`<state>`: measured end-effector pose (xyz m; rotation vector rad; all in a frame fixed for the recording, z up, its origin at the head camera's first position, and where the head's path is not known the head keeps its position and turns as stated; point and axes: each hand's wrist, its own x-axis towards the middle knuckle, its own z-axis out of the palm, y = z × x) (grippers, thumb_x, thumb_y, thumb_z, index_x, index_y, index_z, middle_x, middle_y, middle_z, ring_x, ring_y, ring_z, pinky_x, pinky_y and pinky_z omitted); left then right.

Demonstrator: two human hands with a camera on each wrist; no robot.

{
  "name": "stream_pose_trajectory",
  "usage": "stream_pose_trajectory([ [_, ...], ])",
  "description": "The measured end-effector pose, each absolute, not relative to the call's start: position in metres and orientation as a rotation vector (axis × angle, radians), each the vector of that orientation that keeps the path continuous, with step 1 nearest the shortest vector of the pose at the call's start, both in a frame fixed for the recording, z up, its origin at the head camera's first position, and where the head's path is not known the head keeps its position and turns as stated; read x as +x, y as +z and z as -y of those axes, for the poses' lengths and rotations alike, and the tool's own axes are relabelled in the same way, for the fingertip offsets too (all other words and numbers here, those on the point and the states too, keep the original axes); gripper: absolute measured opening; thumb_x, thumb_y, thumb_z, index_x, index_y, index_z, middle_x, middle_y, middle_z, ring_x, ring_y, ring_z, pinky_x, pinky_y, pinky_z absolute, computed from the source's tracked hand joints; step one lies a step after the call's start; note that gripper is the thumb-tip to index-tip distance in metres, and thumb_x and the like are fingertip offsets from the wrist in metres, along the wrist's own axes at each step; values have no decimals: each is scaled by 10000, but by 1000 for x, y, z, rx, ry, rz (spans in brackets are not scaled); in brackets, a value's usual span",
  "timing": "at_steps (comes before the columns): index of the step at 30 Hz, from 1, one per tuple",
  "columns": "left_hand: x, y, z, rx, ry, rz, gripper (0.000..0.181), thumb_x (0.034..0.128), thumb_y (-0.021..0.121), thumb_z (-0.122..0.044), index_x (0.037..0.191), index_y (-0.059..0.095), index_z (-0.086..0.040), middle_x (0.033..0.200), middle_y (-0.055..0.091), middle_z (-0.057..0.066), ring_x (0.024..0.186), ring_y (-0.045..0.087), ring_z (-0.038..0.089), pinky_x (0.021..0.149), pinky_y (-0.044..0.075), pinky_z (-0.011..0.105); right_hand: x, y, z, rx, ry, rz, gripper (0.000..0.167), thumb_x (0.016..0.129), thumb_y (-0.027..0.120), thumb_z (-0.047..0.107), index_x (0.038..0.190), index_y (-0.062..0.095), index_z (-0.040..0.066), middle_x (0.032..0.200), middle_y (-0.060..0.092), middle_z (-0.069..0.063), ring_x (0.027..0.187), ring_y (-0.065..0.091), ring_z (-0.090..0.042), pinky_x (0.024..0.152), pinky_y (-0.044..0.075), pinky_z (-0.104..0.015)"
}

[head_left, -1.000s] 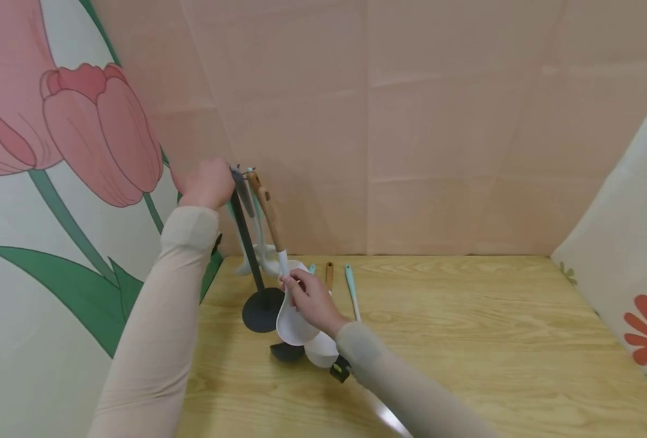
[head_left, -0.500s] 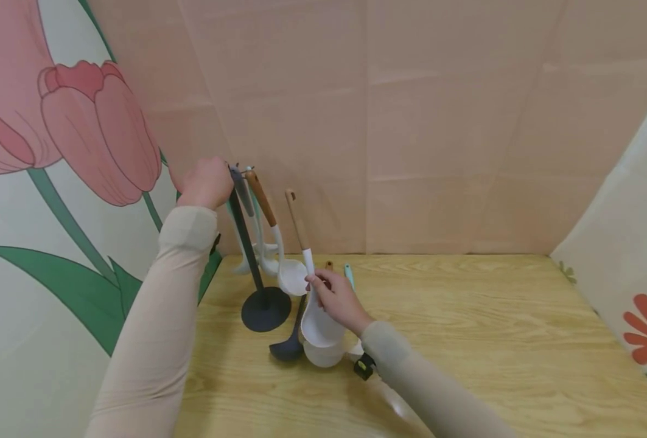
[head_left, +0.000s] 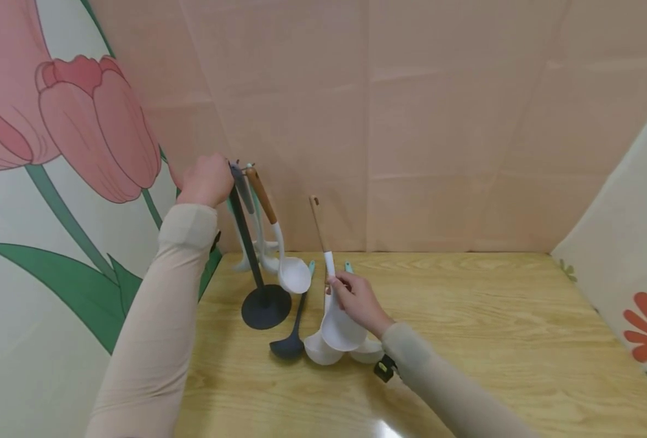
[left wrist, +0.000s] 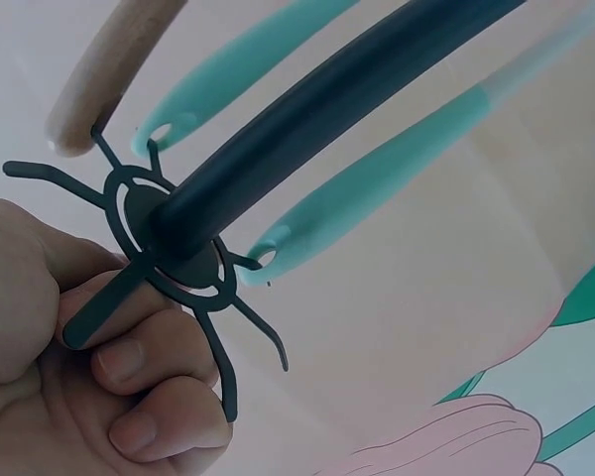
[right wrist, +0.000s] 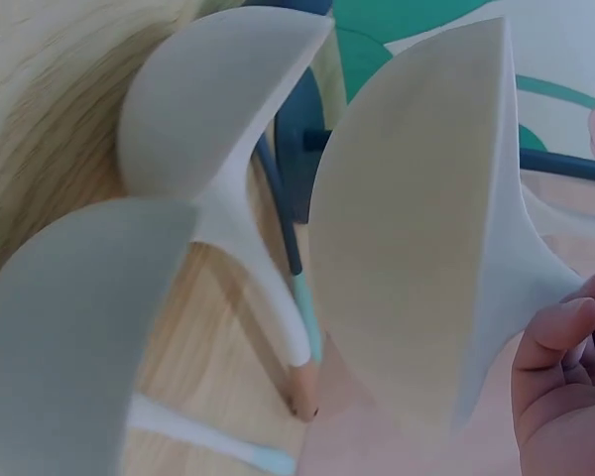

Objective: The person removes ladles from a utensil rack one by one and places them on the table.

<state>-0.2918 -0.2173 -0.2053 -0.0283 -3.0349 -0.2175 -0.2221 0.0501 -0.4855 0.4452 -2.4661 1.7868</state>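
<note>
At the top of the black utensil rack (head_left: 265, 308), my left hand (head_left: 207, 180) holds on among the hooks. The left wrist view shows its curled fingers (left wrist: 159, 352) against the hook ring, beside the pole (left wrist: 337, 109). My right hand (head_left: 360, 302) pinches a white ladle (head_left: 342, 333) at the neck. The wooden handle (head_left: 319, 222) of that ladle points up and its bowl hangs low. Up close, the bowl (right wrist: 407, 218) fills the middle of the right wrist view. Another white ladle with a wooden handle (head_left: 294, 277) hangs on the rack.
On the wood-grain table (head_left: 493, 340) lie a dark ladle (head_left: 287, 348), a white ladle (head_left: 319, 353) with a wooden handle and a white ladle (head_left: 368, 354) with a teal handle. Teal-handled utensils (left wrist: 377, 188) hang from the rack. A tulip-printed cloth (head_left: 104, 134) stands close at left.
My right hand has moved right, taking the white ladle away from the rack and over the ladles on the table. My left hand keeps its hold on the rack top.
</note>
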Motion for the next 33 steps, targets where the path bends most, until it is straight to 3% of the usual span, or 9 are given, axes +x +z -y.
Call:
stream_pose_trajectory([
  [9, -291, -205, 216, -40, -214, 3043, 332, 1032, 353, -106, 1193, 621, 5, 1092, 598, 210, 901, 555, 348, 747, 465, 479, -221, -493, -69, 362, 1747, 2520, 329, 1060, 493, 312, 1117, 686, 52, 945, 695, -134, 604, 520, -139, 564, 462, -270],
  [25, -290, -206, 214, -33, -193, 3037, 312, 1029, 372, -94, 1173, 633, -2, 1004, 592, 184, 816, 555, 327, 640, 448, 410, -224, -507, -108, 173, 1717, 2592, 350, 1062, 494, 276, 1138, 684, -8, 948, 709, -156, 681, 559, -168, 629, 482, -289],
  [33, -290, -206, 214, -36, -214, 3029, 320, 1029, 364, -87, 1182, 631, 0, 1031, 592, 185, 841, 551, 328, 666, 446, 423, -227, -509, -126, 73, 1710, 2621, 387, 1070, 469, 298, 1173, 673, -15, 998, 711, -181, 800, 608, -198, 708, 499, -319],
])
